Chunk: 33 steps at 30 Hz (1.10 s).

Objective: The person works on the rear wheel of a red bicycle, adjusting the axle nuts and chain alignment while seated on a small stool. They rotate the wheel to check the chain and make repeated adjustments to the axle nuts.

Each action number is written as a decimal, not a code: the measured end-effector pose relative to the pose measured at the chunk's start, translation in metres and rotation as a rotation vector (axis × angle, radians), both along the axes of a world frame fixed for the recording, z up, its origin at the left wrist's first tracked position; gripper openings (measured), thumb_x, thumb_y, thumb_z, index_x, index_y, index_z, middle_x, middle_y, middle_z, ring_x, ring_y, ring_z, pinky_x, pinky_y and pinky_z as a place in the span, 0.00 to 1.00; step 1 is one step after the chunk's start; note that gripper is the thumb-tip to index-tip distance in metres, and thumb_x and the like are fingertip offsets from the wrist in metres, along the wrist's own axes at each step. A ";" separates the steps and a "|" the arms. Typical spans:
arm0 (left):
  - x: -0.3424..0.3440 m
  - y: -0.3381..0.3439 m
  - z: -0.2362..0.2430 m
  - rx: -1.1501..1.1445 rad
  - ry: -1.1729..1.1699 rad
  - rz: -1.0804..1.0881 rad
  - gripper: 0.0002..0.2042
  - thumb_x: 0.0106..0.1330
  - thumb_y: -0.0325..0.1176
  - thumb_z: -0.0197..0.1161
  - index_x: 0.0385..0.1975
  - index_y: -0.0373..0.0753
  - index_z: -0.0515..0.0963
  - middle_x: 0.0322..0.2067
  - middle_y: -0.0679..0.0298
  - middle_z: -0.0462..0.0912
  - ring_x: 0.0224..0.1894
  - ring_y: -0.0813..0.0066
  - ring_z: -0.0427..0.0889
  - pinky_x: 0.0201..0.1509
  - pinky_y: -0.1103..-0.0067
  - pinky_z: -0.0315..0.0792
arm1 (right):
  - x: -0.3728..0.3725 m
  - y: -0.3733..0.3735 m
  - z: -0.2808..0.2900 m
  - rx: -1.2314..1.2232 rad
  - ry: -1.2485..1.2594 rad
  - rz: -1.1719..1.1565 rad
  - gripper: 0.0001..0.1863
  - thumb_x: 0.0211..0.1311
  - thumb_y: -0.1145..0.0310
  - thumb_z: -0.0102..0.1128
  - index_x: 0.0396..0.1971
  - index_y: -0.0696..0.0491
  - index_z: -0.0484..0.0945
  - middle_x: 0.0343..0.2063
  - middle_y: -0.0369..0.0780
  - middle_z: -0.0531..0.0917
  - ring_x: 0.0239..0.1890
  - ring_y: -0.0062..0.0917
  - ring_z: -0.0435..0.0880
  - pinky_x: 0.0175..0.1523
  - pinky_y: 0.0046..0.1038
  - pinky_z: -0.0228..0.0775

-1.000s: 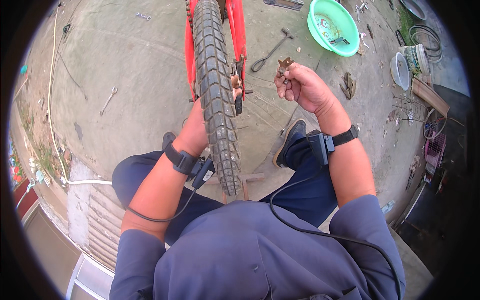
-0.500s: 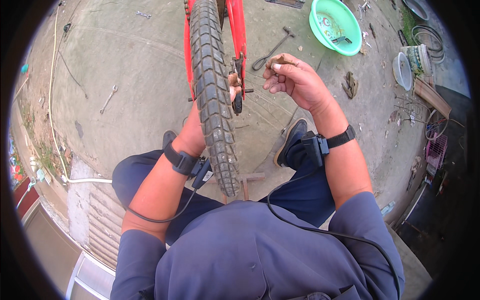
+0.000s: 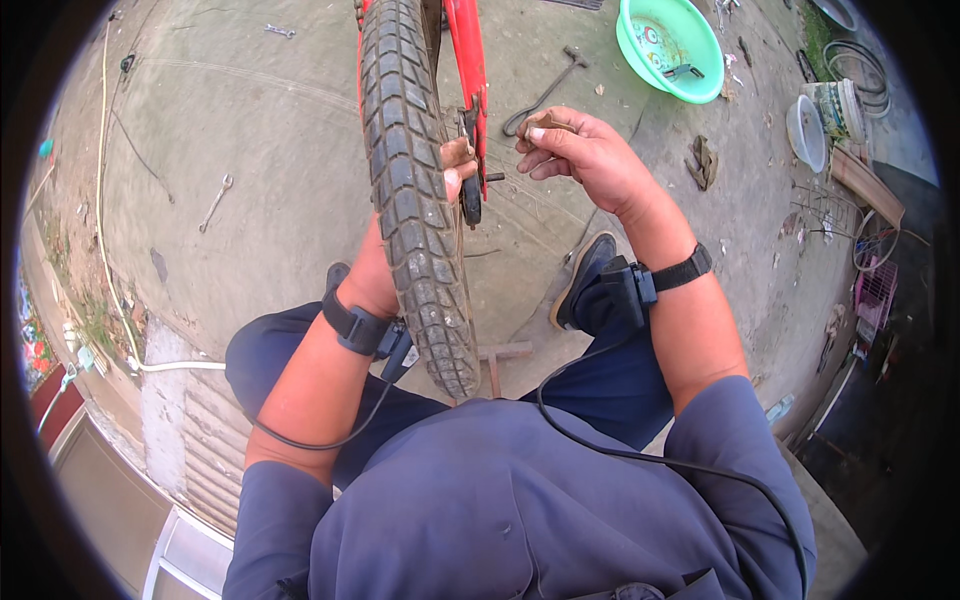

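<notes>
A bicycle wheel [image 3: 412, 190] with a knobbly black tyre stands upright in front of me, its red frame [image 3: 468, 50] on either side. From the left my left hand [image 3: 455, 178] reaches behind the tyre. Its bent fingertips show at the right side, against a small brown piece and near a dark metal part [image 3: 471, 207] by the axle; most of that hand is hidden. To the right of the wheel, my right hand [image 3: 580, 155] is raised, apart from the bicycle. Between thumb and fingers it pinches a crumpled brown rag [image 3: 556, 121].
A T-handled tool [image 3: 545, 95] lies on the concrete beyond my right hand. Further right are a green basin [image 3: 690, 45], a crumpled dark rag [image 3: 703, 163] and a white tub [image 3: 805, 135]. Wrenches, one a spanner [image 3: 216, 203], lie at left. Cables run from my wrist straps.
The wheel and frame have shifted and tilted left at the top. My left fingertips have moved slightly left with them. My right hand, still pinching the rag, has come slightly closer to the wheel.
</notes>
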<state>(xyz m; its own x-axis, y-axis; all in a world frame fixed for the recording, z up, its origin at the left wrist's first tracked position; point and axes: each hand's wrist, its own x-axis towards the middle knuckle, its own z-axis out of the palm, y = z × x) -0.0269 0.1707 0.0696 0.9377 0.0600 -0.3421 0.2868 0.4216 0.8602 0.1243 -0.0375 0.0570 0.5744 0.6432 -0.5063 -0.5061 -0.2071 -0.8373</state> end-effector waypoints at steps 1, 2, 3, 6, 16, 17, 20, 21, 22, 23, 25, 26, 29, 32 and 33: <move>0.000 0.001 0.000 -0.017 -0.003 0.003 0.27 0.74 0.38 0.60 0.67 0.28 0.65 0.61 0.55 0.74 0.64 0.68 0.73 0.68 0.72 0.66 | 0.000 0.000 0.000 0.000 0.002 -0.013 0.15 0.70 0.63 0.59 0.48 0.58 0.79 0.42 0.40 0.84 0.42 0.24 0.85 0.47 0.25 0.78; 0.001 0.001 -0.001 -0.003 0.001 -0.004 0.28 0.74 0.38 0.60 0.67 0.28 0.65 0.60 0.55 0.74 0.64 0.68 0.73 0.68 0.72 0.66 | -0.001 0.001 0.000 -0.001 0.004 -0.026 0.16 0.69 0.63 0.59 0.49 0.58 0.78 0.42 0.40 0.84 0.41 0.25 0.85 0.47 0.25 0.78; 0.001 0.001 -0.001 0.000 -0.001 -0.006 0.28 0.74 0.39 0.60 0.66 0.28 0.65 0.60 0.55 0.74 0.64 0.68 0.73 0.67 0.72 0.66 | 0.000 0.001 0.000 0.004 0.004 -0.037 0.17 0.68 0.62 0.60 0.49 0.59 0.78 0.42 0.40 0.84 0.40 0.25 0.85 0.46 0.26 0.78; 0.003 0.001 -0.002 0.026 -0.002 -0.009 0.28 0.73 0.39 0.61 0.66 0.28 0.66 0.60 0.55 0.75 0.63 0.68 0.73 0.67 0.72 0.66 | 0.002 0.004 -0.002 0.003 -0.005 -0.069 0.16 0.68 0.64 0.59 0.49 0.59 0.78 0.42 0.40 0.84 0.40 0.25 0.85 0.47 0.26 0.78; 0.003 0.001 0.000 0.056 0.008 -0.027 0.27 0.74 0.39 0.60 0.66 0.27 0.66 0.59 0.55 0.75 0.62 0.71 0.74 0.63 0.75 0.69 | 0.006 0.011 -0.004 0.172 0.210 -0.168 0.08 0.68 0.69 0.57 0.41 0.58 0.77 0.41 0.43 0.84 0.39 0.31 0.89 0.45 0.28 0.84; 0.003 0.001 0.000 0.049 0.007 -0.027 0.27 0.74 0.39 0.60 0.66 0.27 0.66 0.60 0.55 0.75 0.62 0.71 0.74 0.64 0.75 0.69 | 0.005 0.012 -0.005 0.146 0.205 -0.184 0.07 0.67 0.70 0.57 0.40 0.58 0.77 0.40 0.43 0.84 0.38 0.32 0.89 0.44 0.29 0.84; 0.003 0.001 -0.001 0.029 0.008 -0.027 0.27 0.74 0.38 0.61 0.66 0.27 0.66 0.60 0.56 0.75 0.62 0.71 0.74 0.64 0.75 0.68 | 0.004 0.013 -0.008 0.177 0.260 -0.286 0.07 0.67 0.71 0.55 0.38 0.58 0.76 0.41 0.45 0.83 0.39 0.34 0.89 0.45 0.30 0.84; 0.003 0.002 -0.001 0.024 0.009 -0.027 0.27 0.74 0.38 0.61 0.66 0.27 0.66 0.60 0.56 0.75 0.62 0.71 0.74 0.65 0.75 0.68 | 0.004 0.014 -0.010 0.212 0.288 -0.327 0.07 0.67 0.71 0.54 0.38 0.58 0.76 0.42 0.46 0.83 0.40 0.35 0.88 0.46 0.30 0.84; 0.004 0.002 -0.001 0.019 0.010 -0.027 0.27 0.74 0.38 0.61 0.66 0.27 0.66 0.60 0.56 0.75 0.62 0.71 0.74 0.65 0.75 0.68 | 0.004 0.015 -0.012 0.218 0.300 -0.354 0.08 0.67 0.71 0.53 0.39 0.59 0.76 0.43 0.47 0.82 0.41 0.36 0.88 0.47 0.31 0.84; 0.003 0.002 -0.001 0.008 0.010 -0.025 0.27 0.74 0.38 0.61 0.66 0.27 0.66 0.60 0.56 0.75 0.62 0.71 0.74 0.65 0.75 0.68 | 0.004 0.017 -0.014 0.231 0.311 -0.379 0.09 0.67 0.72 0.52 0.40 0.61 0.76 0.44 0.48 0.82 0.42 0.37 0.88 0.48 0.32 0.83; 0.003 0.002 -0.002 -0.014 0.008 -0.019 0.27 0.73 0.38 0.62 0.66 0.27 0.66 0.60 0.56 0.75 0.62 0.71 0.74 0.66 0.75 0.68 | 0.005 0.018 -0.015 0.232 0.318 -0.404 0.12 0.65 0.73 0.50 0.45 0.63 0.75 0.47 0.51 0.81 0.45 0.39 0.87 0.50 0.33 0.83; 0.003 0.002 -0.003 -0.012 0.010 -0.020 0.27 0.73 0.38 0.62 0.66 0.27 0.66 0.60 0.56 0.75 0.62 0.71 0.74 0.66 0.75 0.68 | 0.005 0.017 -0.015 0.222 0.315 -0.405 0.15 0.64 0.74 0.48 0.48 0.64 0.74 0.48 0.52 0.82 0.47 0.40 0.87 0.52 0.34 0.82; 0.004 0.002 -0.004 0.021 0.017 -0.039 0.27 0.74 0.39 0.60 0.67 0.29 0.66 0.61 0.56 0.74 0.64 0.70 0.73 0.65 0.75 0.66 | 0.006 0.017 -0.013 0.204 0.287 -0.405 0.22 0.62 0.76 0.47 0.55 0.68 0.69 0.52 0.55 0.79 0.46 0.40 0.86 0.51 0.34 0.82; 0.004 0.002 -0.004 0.045 0.024 -0.052 0.27 0.75 0.40 0.57 0.68 0.31 0.65 0.62 0.57 0.74 0.65 0.69 0.72 0.65 0.74 0.65 | 0.006 0.016 -0.012 0.165 0.241 -0.378 0.24 0.60 0.77 0.48 0.57 0.69 0.65 0.54 0.58 0.76 0.44 0.39 0.87 0.49 0.33 0.83; 0.004 0.001 -0.004 0.017 0.024 -0.031 0.27 0.74 0.39 0.60 0.67 0.29 0.66 0.61 0.57 0.74 0.64 0.71 0.73 0.65 0.75 0.66 | 0.007 0.016 -0.012 0.144 0.216 -0.361 0.24 0.59 0.77 0.48 0.57 0.69 0.65 0.55 0.59 0.76 0.44 0.39 0.87 0.48 0.34 0.83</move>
<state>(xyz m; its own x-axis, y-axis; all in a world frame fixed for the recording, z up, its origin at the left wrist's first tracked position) -0.0224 0.1722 0.0654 0.9306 0.0371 -0.3640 0.3205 0.3972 0.8599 0.1308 -0.0216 0.0450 0.6660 0.4935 -0.5594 -0.6913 0.1265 -0.7114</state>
